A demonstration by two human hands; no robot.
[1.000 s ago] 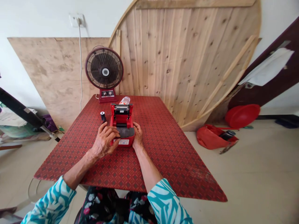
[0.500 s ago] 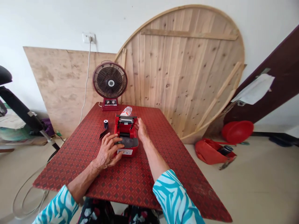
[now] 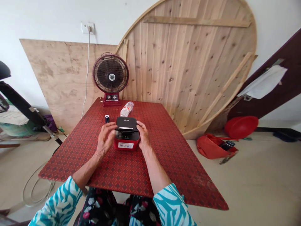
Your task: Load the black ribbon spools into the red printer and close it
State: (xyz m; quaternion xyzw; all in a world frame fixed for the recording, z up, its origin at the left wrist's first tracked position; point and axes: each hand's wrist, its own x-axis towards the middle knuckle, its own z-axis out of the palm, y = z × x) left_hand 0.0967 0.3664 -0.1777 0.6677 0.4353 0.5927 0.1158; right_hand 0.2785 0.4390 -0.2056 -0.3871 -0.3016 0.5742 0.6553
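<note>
Behind the red-patterned table (image 3: 183, 175) a plank panel (image 3: 188, 69) leans against white wall (image 3: 58, 18), the pale floor (image 3: 249, 185) perhaps tiled

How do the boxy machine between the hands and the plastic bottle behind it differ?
The machine is red and black, while the bottle is mostly clear. The machine is boxy; the bottle is rounded and lies on its side. Both rest on the red patterned table.

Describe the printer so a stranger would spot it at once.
On the red diamond-patterned table, look between the left hand and right hand. The printer sits there, in front of a clear bottle and right of a small dark roll. Unlike them, it is boxy, red-bodied and black-lidded.
</note>
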